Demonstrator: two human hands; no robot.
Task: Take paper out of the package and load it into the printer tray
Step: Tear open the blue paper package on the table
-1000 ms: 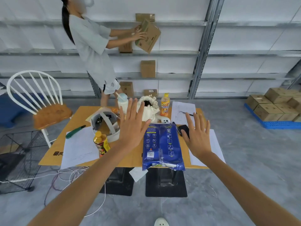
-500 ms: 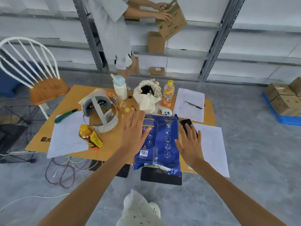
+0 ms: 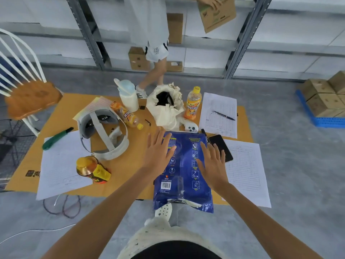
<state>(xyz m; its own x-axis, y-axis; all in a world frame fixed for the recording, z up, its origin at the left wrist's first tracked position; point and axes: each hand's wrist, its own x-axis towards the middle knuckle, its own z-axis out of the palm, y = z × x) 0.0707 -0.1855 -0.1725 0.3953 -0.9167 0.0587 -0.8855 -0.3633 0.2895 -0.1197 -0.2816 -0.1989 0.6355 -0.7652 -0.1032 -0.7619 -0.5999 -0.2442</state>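
Observation:
A blue paper package [image 3: 183,171] lies lengthwise on the low orange table [image 3: 128,165], its torn near end hanging over the front edge with white sheets showing. My left hand [image 3: 158,152] hovers flat with fingers spread over the package's left side. My right hand [image 3: 212,163] is spread the same way over its right side. Neither hand grips anything. No printer or tray is in view.
Around the package lie a black phone [image 3: 221,146], printed sheets [image 3: 246,171], a pen [image 3: 224,115], drink bottles [image 3: 93,169], a white headset [image 3: 104,131], a cream bag [image 3: 166,107] and a green cutter [image 3: 57,138]. A white chair [image 3: 26,94] stands left. A person handles a box [image 3: 216,14] at the shelves behind.
The view has come closer and tilted down over the table. Both hands have dropped from raised in front of me to just over the blue package.

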